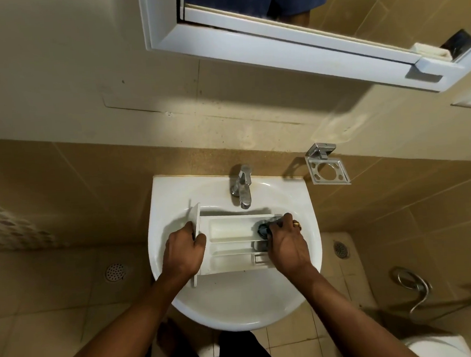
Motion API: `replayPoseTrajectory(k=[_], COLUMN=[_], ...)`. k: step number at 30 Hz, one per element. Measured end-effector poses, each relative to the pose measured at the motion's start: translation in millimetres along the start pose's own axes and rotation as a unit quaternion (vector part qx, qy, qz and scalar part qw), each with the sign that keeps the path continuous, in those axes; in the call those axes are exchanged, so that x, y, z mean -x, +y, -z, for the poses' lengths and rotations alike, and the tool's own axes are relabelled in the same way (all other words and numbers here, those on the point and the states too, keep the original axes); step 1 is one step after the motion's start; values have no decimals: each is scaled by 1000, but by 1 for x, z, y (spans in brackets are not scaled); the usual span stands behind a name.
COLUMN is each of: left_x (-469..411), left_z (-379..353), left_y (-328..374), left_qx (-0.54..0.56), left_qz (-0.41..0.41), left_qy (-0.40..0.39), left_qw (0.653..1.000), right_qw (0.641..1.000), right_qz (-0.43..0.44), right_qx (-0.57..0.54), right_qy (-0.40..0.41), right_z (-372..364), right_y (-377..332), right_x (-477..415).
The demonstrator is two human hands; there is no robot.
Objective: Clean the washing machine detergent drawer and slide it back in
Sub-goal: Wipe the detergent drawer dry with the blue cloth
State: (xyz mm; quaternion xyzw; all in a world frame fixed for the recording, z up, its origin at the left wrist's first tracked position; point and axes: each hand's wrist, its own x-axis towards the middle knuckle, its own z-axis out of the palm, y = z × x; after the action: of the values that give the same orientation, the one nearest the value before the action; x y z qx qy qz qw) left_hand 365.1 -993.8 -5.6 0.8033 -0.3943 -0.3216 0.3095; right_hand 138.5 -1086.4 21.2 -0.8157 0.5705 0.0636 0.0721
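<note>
The white detergent drawer lies across the white sink, its front panel to the left and its compartments facing up. My left hand grips the drawer's front panel. My right hand holds a dark wad of cloth and presses it into the right end of the drawer's far compartment. Part of the drawer's right end is hidden under that hand.
A chrome tap stands at the back of the sink, just above the drawer. A metal holder is fixed to the wall at right. A mirror cabinet hangs above. Floor drains and a hose lie below.
</note>
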Motion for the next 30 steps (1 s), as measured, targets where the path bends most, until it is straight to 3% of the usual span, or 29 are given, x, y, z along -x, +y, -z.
replayPoseTrajectory(k=[5, 10, 14, 18, 22, 25, 28, 30], left_x=[1, -9, -8, -13, -18, -18, -15, -14], left_z=[-5, 2, 2, -2, -6, -4, -2, -3], left_y=[1, -3, -2, -6, -16, -20, -21, -22], left_qx=[-39, 14, 8, 11, -6, -1, 22, 22], left_qz=[-41, -3, -14, -16, -25, -39, -40, -46], left_qy=[-19, -6, -20, -28, -34, -46, -50, -37], left_qw=[998, 1000, 1000, 999, 999, 998, 998, 998], right_qw=[987, 988, 986, 972, 933, 915, 913, 919], right_qz=[11, 57, 120, 153, 251, 309, 264, 189], right_qx=[-91, -145, -119, -177, -258, -256, -308, -342], right_qy=[-129, -7, 11, 37, 7, -44, -45, 52], right_z=[28, 19, -3, 2, -9, -11, 3, 13], right_y=[33, 34, 18, -8, -74, -97, -86, -80], right_x=[-3, 11, 44, 40, 45, 46, 26, 8])
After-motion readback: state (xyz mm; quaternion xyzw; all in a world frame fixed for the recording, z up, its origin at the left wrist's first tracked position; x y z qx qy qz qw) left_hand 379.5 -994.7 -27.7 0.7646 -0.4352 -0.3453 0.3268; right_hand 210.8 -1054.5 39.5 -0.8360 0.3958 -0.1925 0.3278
